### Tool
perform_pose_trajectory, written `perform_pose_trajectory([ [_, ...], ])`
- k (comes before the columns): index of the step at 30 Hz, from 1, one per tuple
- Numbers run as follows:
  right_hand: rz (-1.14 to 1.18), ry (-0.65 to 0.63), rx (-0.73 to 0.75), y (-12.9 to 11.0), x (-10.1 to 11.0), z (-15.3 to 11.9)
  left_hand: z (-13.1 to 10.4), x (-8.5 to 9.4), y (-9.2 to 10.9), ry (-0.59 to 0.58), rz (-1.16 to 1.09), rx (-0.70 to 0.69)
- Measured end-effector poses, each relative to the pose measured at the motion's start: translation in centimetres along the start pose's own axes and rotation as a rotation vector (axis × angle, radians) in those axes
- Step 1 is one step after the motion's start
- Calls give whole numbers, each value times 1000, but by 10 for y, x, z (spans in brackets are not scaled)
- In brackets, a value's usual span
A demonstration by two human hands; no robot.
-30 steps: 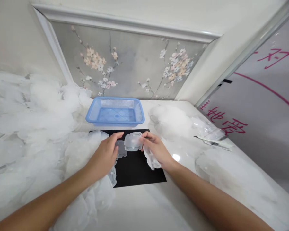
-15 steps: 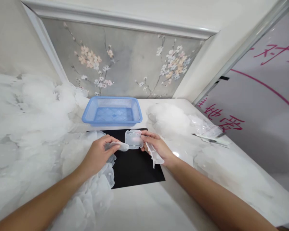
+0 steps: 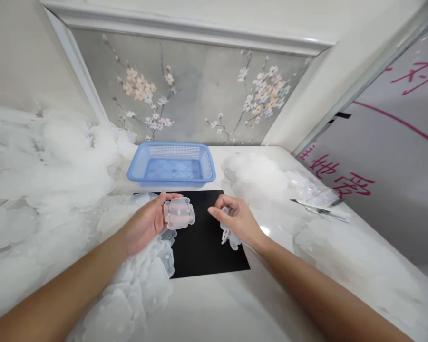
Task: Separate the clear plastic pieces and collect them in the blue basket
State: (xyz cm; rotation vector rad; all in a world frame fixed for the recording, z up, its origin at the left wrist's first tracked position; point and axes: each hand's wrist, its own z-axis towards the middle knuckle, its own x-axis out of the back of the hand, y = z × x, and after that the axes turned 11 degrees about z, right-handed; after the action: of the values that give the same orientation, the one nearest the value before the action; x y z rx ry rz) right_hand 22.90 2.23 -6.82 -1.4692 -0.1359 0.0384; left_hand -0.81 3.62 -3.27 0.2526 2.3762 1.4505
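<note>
Turned palm-up since the earlier frame: left hand (image 3: 145,228), fingers clamped on clear plastic piece (image 3: 179,213), over left part of black sheet (image 3: 209,247). White heap (image 3: 57,156) at far left. Blue basket (image 3: 174,179) beyond sheet. Right hand (image 3: 240,218) curled around small plastic pieces (image 3: 232,241), sheet's right side; pale pile (image 3: 260,173) and clear bag (image 3: 312,192) farther right.
</note>
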Motion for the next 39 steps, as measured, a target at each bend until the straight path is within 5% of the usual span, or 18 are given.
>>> perform_pose_trajectory([
  [7,-377,-183,320,7,-15,-7,0,1,-4,-93,2,-31],
  [22,-261,-104,328,16,-19,-4,-3,-2,-9,-127,83,-144],
  [32,-387,-114,346,18,-21,-8,-6,-4,-5,-162,46,-154],
  [39,-474,-154,456,14,-25,-11,-5,-7,-9,-84,173,-163],
])
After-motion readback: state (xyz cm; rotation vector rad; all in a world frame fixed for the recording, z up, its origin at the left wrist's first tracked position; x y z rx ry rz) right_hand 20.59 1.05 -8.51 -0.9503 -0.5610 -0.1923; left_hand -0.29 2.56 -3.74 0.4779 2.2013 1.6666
